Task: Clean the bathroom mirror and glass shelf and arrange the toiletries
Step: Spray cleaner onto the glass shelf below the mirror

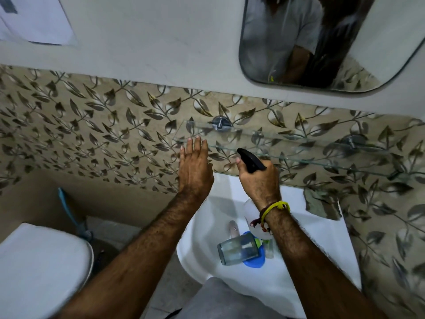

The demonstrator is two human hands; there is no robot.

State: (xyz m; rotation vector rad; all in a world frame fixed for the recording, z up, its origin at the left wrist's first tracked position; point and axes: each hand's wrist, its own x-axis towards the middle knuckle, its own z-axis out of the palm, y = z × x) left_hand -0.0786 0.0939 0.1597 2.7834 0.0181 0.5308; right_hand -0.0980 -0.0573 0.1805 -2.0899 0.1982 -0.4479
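Right hand (258,180) grasping spray bottle (251,161) below glass shelf (299,143); left hand (195,166) released, flat.

Bottle upright, long axis vertical, black nozzle points up-left toward shelf front edge, body hangs over sink (207,226). Left fingers straight, tips at shelf's left end. Shelf runs left-right along leaf-pattern tiles, mirror (322,42) above. Jar (238,248) lies on its side in sink, mouth pointing left, beside a tube (232,227) and blue lid (254,261).

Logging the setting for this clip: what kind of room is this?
A small home bathroom, most likely. A white sink sits under a wall mirror and a glass shelf, with a toilet to the left.
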